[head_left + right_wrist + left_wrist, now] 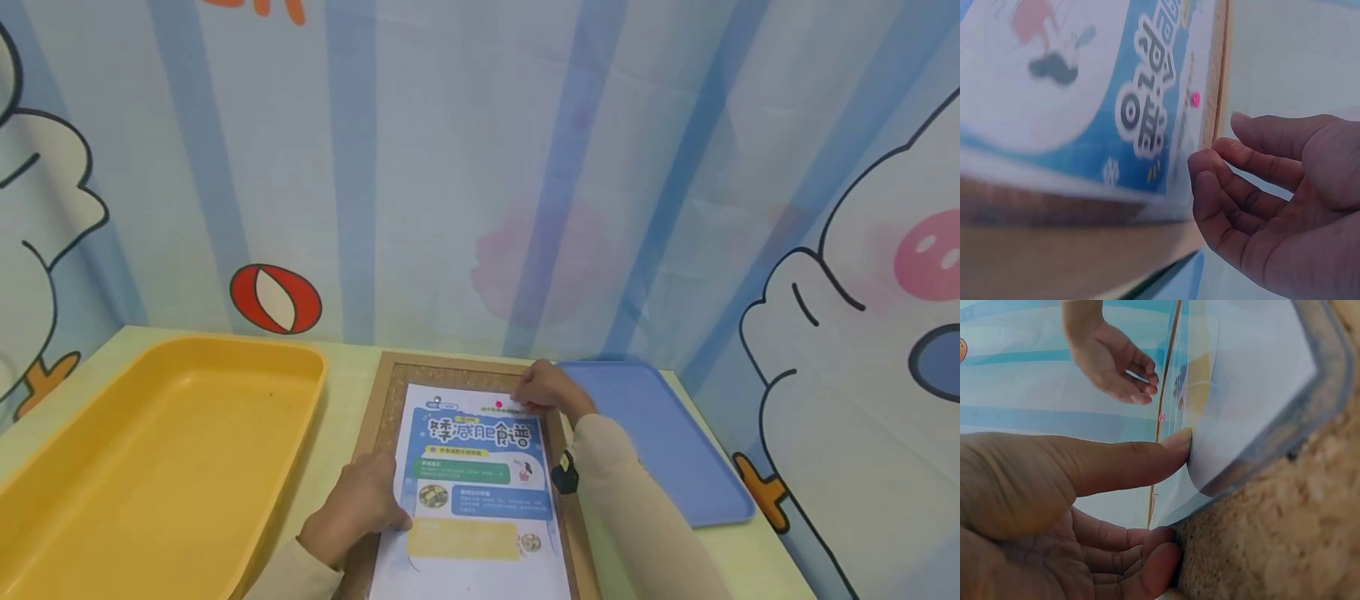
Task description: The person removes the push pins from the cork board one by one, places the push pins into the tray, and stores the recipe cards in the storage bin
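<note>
Poster point(476, 492) laid on a corkboard point(442, 377) near the pale desk's far edge.
Its left side is touched, apparently for steadying, by the thumb of the left hand point(365, 498), grip half open; near the pink pin point(498, 404), the right hand point(551, 390) is loosely curled, its grip seemingly empty. Behind, a printed curtain point(450, 167) is hung.

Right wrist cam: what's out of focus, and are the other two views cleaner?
Right wrist: wooden frame heavily blurred at lower left, figure on the poster soft, title characters clearer. Left wrist: poster mostly pale, no readable text, cork grain discernible in places. Head: fairly even light, title characters legible, small print too fine to read.
</note>
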`<control>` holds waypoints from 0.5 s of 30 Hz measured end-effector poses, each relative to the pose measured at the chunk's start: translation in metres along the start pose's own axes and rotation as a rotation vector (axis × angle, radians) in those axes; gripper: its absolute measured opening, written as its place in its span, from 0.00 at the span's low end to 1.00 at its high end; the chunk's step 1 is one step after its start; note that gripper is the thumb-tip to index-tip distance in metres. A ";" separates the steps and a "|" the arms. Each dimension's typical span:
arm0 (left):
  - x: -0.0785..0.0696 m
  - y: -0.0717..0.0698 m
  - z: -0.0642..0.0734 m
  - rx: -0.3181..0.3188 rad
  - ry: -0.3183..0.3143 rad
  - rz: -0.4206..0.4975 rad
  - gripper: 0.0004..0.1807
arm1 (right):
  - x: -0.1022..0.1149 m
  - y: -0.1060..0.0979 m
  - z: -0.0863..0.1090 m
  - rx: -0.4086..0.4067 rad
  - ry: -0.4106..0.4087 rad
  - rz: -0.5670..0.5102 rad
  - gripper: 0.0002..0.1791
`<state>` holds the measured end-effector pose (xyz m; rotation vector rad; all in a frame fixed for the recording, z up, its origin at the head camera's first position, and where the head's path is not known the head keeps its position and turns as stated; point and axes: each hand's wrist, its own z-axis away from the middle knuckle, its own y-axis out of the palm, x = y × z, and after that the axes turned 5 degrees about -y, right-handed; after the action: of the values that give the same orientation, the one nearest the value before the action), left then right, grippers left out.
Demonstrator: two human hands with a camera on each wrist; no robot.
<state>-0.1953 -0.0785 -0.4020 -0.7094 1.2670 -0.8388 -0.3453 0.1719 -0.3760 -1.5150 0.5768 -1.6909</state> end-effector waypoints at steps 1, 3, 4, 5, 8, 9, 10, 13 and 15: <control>0.001 0.000 0.000 -0.002 0.002 -0.003 0.35 | 0.004 0.003 -0.002 0.005 0.007 0.012 0.09; 0.002 0.000 -0.001 -0.006 0.004 -0.007 0.34 | 0.010 0.011 -0.008 0.010 0.034 0.034 0.13; 0.002 0.001 -0.001 -0.010 0.006 -0.010 0.33 | 0.012 0.014 -0.011 0.012 0.052 0.053 0.15; 0.003 0.001 -0.001 -0.011 0.005 -0.012 0.33 | 0.014 0.018 -0.015 0.018 0.070 0.081 0.17; 0.002 0.001 -0.002 -0.004 -0.001 -0.015 0.33 | 0.019 0.028 -0.024 0.023 0.124 0.158 0.18; 0.002 0.001 -0.002 -0.001 -0.004 -0.016 0.34 | 0.020 0.031 -0.026 0.022 0.143 0.175 0.16; 0.002 0.001 -0.002 0.003 -0.007 -0.015 0.34 | 0.022 0.033 -0.028 0.019 0.159 0.194 0.13; 0.000 0.001 -0.001 0.005 -0.012 -0.016 0.35 | 0.028 0.036 -0.031 0.002 0.195 0.210 0.06; 0.000 0.001 -0.001 0.005 -0.010 -0.012 0.35 | 0.031 0.037 -0.031 -0.011 0.220 0.189 0.04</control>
<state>-0.1963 -0.0775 -0.4032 -0.7171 1.2521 -0.8468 -0.3657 0.1208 -0.3907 -1.2470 0.8192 -1.7183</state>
